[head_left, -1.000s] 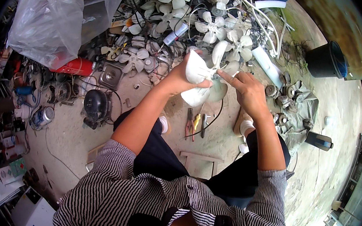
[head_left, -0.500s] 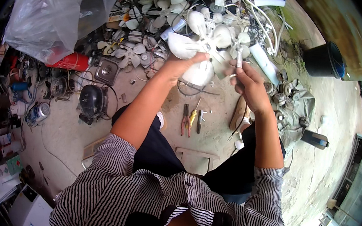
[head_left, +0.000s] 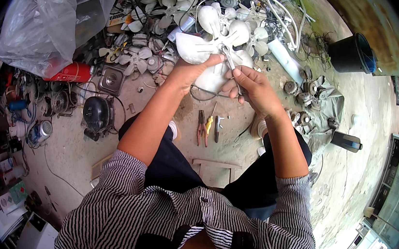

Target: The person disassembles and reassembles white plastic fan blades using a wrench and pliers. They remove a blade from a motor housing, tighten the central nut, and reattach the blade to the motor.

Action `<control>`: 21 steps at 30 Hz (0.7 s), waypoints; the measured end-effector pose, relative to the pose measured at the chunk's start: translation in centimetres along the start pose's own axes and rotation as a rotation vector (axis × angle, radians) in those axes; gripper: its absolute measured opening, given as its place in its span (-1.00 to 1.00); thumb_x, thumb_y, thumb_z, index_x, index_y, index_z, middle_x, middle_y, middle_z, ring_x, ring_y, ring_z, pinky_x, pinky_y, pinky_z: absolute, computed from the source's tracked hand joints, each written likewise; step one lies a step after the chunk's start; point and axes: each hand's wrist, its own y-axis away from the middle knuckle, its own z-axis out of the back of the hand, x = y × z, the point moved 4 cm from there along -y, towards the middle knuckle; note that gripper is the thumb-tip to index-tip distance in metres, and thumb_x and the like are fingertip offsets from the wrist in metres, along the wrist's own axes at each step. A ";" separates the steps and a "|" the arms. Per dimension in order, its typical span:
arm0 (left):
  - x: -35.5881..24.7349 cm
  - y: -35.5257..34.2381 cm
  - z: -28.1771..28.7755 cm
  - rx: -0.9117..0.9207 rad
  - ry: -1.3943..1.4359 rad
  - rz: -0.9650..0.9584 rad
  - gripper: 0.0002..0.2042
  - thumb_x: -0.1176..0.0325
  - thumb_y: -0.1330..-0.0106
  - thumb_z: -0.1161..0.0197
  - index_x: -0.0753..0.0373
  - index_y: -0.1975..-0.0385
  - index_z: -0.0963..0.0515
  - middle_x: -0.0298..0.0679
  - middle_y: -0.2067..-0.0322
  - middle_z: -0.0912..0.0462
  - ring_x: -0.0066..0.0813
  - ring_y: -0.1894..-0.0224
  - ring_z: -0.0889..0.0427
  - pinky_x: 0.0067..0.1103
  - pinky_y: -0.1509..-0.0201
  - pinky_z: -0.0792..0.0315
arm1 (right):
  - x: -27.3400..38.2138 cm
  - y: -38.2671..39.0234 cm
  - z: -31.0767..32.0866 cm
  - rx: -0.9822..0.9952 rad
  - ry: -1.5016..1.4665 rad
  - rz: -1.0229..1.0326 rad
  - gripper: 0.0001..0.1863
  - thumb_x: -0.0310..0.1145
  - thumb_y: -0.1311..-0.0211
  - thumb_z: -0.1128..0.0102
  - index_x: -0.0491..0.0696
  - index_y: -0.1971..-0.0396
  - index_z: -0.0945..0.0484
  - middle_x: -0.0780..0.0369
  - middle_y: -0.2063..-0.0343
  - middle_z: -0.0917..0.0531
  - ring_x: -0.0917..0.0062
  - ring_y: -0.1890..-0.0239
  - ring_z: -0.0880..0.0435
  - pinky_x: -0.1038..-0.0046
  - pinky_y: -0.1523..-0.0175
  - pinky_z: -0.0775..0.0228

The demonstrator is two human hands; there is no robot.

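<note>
My left hand grips a white fan blade by its lower left side, the thumb lying close to the hub. The blade has several broad rounded petals and is held up above the floor. In my right hand is a metal wrench, pinched between thumb and fingers. The wrench's ring end sits over the hub at the middle of the blade. Below the hands, pliers with red handles, a yellow-handled tool and a dark hand tool lie side by side on the floor.
A heap of fan blades, motors and cables spreads ahead. To the left are a clear plastic sheet, a red cylinder and a black compressor. A black bucket and a cloth with metal parts are at right.
My right hand has moved left and inward, swinging the wrench from beside the blade onto its hub. The blade, still in my left hand, has shifted slightly left.
</note>
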 end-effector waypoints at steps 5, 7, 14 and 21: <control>0.3 -0.1 0.1 -0.014 0.015 -0.071 -0.45 0.43 0.00 -0.46 0.28 -0.01 -0.37 -0.27 0.15 -0.57 -0.50 0.13 -0.55 -0.58 0.10 -0.47 | -0.4 -0.4 -0.2 0.002 -0.059 -0.016 -0.70 -0.19 -0.42 0.08 -0.12 0.17 -0.50 0.24 0.40 -0.66 0.72 0.43 -0.57 0.73 0.43 -0.33; 0.3 -0.2 0.2 -0.005 0.007 -0.092 -0.42 0.44 -0.01 -0.46 0.29 -0.05 -0.32 -0.26 0.14 -0.56 -0.50 0.12 -0.55 -0.58 0.08 -0.47 | -0.4 -0.4 -0.5 -0.003 -0.084 -0.035 -0.70 -0.19 -0.42 0.08 -0.12 0.18 -0.50 0.23 0.39 -0.66 0.72 0.43 -0.57 0.74 0.43 -0.33; -0.8 0.3 0.2 -0.009 -0.101 -0.227 -0.20 0.42 0.01 -0.47 0.33 -0.20 -0.09 -0.22 0.07 -0.50 -0.48 0.05 -0.50 -0.56 0.00 -0.44 | -0.9 -0.6 -1.3 -0.010 -0.099 -0.066 -0.70 -0.16 -0.39 0.04 -0.08 0.22 -0.53 0.27 0.45 -0.63 0.73 0.49 -0.52 0.77 0.54 -0.24; -1.3 0.5 0.9 0.036 -0.249 -0.312 -0.09 0.37 0.07 -0.51 0.37 -0.24 -0.02 -0.19 0.08 -0.47 -0.47 0.04 -0.48 -0.57 -0.04 -0.42 | -0.4 -0.8 1.9 0.032 0.157 -0.050 -0.67 -0.13 -0.39 0.03 -0.06 0.28 -0.60 0.43 0.64 -0.47 0.78 0.60 -0.34 0.73 0.53 -0.08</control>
